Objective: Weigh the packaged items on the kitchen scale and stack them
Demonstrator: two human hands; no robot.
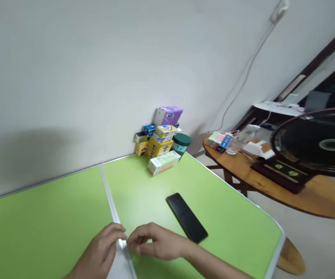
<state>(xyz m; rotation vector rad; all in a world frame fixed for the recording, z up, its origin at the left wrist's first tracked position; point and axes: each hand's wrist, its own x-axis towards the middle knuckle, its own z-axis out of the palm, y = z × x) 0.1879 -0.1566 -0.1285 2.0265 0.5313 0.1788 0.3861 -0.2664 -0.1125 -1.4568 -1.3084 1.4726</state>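
Person's L hand [99, 250] & R hand [157, 241] face each other over the table [228, 221] seam [109, 190]; fingers curled, tips nr each other, can't tell if clamped on anything. Pale flat item [118, 267] sits just beside L hand, along seam. Step in hand: prob. fine fingertip work; next move prob. calls for a light, steady pinch. Phone [186, 217] lies nr R forearm.

The phone [186, 217] is black, the table [222, 201] green (a bright lime), the jar lid [182, 138] dark green.
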